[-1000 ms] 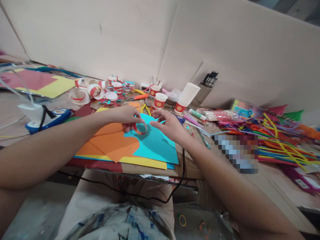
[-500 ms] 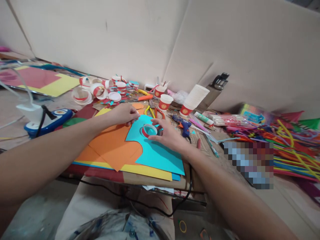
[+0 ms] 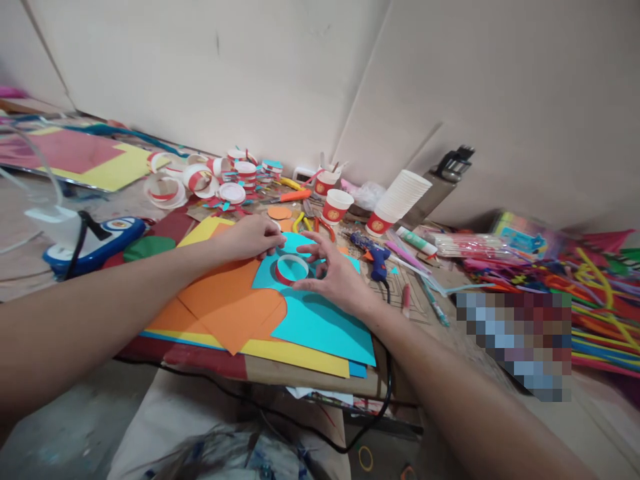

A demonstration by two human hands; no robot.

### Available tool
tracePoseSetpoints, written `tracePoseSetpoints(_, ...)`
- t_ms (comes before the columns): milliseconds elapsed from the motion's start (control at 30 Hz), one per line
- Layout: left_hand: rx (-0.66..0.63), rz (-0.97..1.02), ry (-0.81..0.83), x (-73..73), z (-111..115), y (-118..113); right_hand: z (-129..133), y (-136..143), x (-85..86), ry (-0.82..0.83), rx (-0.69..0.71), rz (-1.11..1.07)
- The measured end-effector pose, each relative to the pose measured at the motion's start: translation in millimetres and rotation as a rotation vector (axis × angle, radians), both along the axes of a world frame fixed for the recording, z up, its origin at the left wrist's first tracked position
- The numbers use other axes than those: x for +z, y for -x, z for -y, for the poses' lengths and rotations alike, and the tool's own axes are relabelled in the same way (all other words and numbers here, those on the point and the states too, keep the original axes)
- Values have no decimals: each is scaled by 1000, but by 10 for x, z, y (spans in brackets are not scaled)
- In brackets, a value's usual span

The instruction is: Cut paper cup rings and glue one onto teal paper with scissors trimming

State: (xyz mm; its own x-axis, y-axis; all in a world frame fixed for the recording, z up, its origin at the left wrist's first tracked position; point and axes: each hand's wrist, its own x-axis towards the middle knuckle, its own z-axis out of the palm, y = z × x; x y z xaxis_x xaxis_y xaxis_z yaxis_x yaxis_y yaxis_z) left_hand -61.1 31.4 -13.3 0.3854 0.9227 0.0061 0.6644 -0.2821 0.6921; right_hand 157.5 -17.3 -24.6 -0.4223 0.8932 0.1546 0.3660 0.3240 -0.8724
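Left hand (image 3: 263, 239), fingertips drawn together, any small item between them not discernible; right hand (image 3: 334, 275), spread and curved about the right side of the paper ring (image 3: 285, 278), its thumb by the near edge, contact uncertain. The ring lies on the turquoise sheet (image 3: 327, 327), where an uneven thumb push could skid it or bend its thin wall out of round, and a dragging wrist could shift the loose sheet beneath. The ring appears low and roughly circular, red outside and white inside, with turquoise showing through its open centre.
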Motion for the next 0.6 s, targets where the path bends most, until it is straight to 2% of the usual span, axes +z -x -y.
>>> tracePoseSetpoints(67, 13, 53, 3, -6, 27, -8, -37, -23, -14, 43, 20, -88)
tracePoseSetpoints(167, 56, 93, -4, 16, 63, -9, -117, -93, -40, 58, -62, -194)
tracePoseSetpoints(267, 90, 124, 7, 39, 86, -10, -153, -150, -41, 16, -108, -143)
tracePoseSetpoints(367, 86, 152, 46, 26, 99, -19, -104, -148, -2, 15, -24, -14)
tracePoseSetpoints(467, 42, 176, 51, -10, 104, -20, -29, -109, 33, -38, 54, 92)
tracePoseSetpoints(600, -129, 175, -70, -21, 91, 10, -1, -65, 26, -216, 74, 191)
